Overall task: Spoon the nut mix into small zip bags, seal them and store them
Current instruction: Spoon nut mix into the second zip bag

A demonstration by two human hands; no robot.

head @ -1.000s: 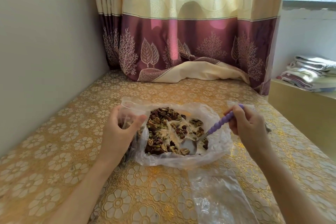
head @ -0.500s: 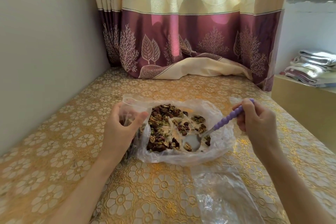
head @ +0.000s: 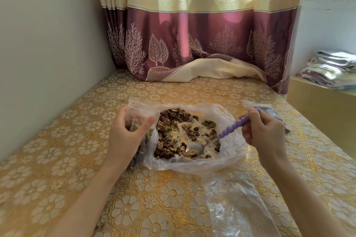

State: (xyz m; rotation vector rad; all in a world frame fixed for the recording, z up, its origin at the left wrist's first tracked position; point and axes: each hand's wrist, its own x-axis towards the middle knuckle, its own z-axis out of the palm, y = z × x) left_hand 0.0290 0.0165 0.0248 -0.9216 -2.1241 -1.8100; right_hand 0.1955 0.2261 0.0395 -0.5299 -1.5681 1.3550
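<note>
Hands: left hand [head: 125, 132] grips one zip bag [head: 141, 119]; right hand [head: 264, 131] grips one spoon [head: 227, 131].

On the counter [head: 77, 159] an opened plastic bag [head: 227, 158] holds the nut mix [head: 173, 132]. A small zip bag [head: 140, 113] stands at its left edge, another zip bag [head: 269, 109] lies to its right, and a flat bag [head: 237, 208] lies in front. A curtain [head: 192, 44] hangs behind.

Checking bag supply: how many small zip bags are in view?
3: one gripped by the left hand, zip bag; one behind the right hand; one empty, near front. More may be hidden.
</note>
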